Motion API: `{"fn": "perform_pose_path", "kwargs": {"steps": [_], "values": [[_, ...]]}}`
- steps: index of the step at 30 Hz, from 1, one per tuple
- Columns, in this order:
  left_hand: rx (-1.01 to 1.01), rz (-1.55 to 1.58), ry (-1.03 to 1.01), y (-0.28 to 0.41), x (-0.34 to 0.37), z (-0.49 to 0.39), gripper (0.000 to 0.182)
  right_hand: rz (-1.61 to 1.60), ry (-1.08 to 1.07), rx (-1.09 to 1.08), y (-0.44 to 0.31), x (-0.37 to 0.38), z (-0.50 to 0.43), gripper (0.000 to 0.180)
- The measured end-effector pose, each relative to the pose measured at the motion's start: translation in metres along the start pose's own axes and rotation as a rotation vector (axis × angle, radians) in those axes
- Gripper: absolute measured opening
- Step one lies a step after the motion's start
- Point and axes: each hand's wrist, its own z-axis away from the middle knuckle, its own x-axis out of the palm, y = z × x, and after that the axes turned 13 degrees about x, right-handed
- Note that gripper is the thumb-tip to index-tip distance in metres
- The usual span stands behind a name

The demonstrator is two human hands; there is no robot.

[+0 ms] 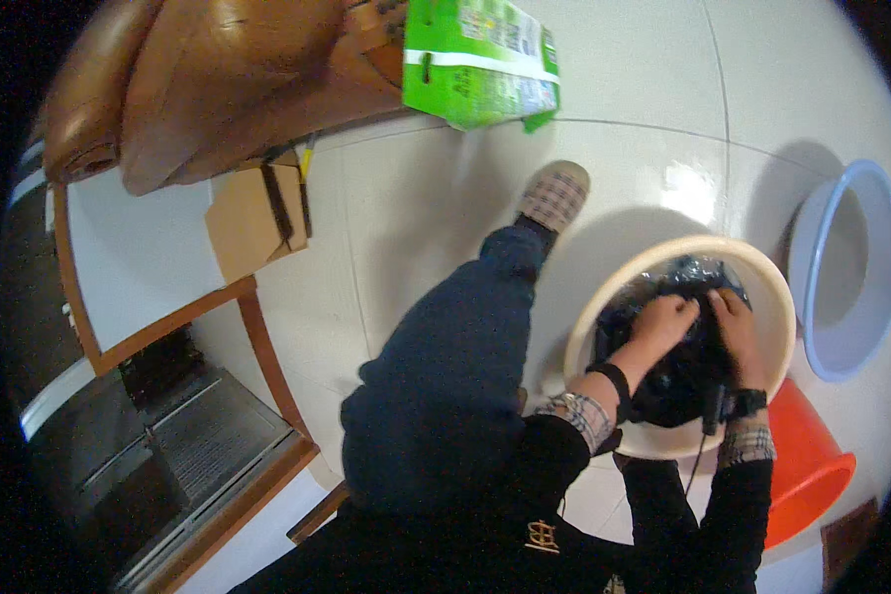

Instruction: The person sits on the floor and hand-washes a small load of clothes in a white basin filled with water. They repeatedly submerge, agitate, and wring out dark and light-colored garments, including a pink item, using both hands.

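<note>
A cream-coloured round plastic basin [779, 297] stands on the floor in front of me, with wet black cloth [668, 386] lying in water inside it. My left hand [666, 324] and my right hand [735, 327] are both down in the basin, close together over the cloth. The fingers of each are bent and touch the dark fabric; how firmly they grip it cannot be told. Dark bands circle both wrists, and a small black device with a cable hangs at the right one.
A pale blue basin [820, 282] and a red plastic tub [802, 460] lie right of the cream basin. A green package [482, 67] is at the top, beside brown leather seating [230, 82]. On the left is a wood-framed table [141, 245] with cardboard on it.
</note>
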Motion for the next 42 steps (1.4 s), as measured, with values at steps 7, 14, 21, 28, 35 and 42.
{"fn": "perform_pose_path", "kwargs": {"steps": [7, 14, 21, 28, 35, 42], "values": [[0.017, -0.149, -0.244, 0.004, -0.004, 0.01, 0.041, 0.195, 0.084, -0.111, 0.009, -0.008, -0.006, 0.034], [0.014, -0.051, -0.118, -0.013, -0.004, -0.005, 0.045, 0.312, 0.012, -0.01, 0.003, -0.002, 0.013, 0.034], [-0.038, -0.057, 0.339, -0.021, -0.017, -0.008, 0.044, -0.015, 0.134, -0.015, 0.014, -0.009, 0.008, 0.033], [0.046, -0.15, 0.025, 0.0, -0.019, 0.0, 0.038, 0.287, 0.261, -0.222, 0.003, -0.005, 0.003, 0.026], [0.15, -0.33, -0.185, -0.001, -0.012, -0.001, 0.036, 0.381, 0.097, -0.548, -0.055, 0.021, -0.006, 0.022], [0.163, -0.29, -0.29, 0.003, -0.017, 0.002, 0.038, 0.827, 0.004, -0.364, -0.054, 0.027, -0.033, 0.04]]}}
